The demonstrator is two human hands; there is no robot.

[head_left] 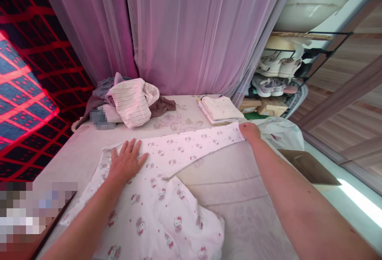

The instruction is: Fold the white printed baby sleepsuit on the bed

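A pair of white pajama pants [167, 196] with a cartoon cat print lies spread across the bed. Its waist edge is at the left, and one leg stretches straight to the right. The other leg is bunched and rumpled toward me. My left hand [127, 162] rests flat on the upper part near the waist, fingers spread. At the far end of the straight leg, my right hand [250, 130] is closed on the hem, its fingertips partly hidden. Just beyond that leg sits a stack of folded clothes [222, 109].
A heap of loose clothes [131, 103] lies at the bed's back left. Purple curtains [191, 33] hang behind the bed [232, 196]. At right stand a shoe rack [313, 53], a plastic bag [283, 130] and an open cardboard box [310, 166]. A red-and-black checked cloth [36, 73] hangs at left.
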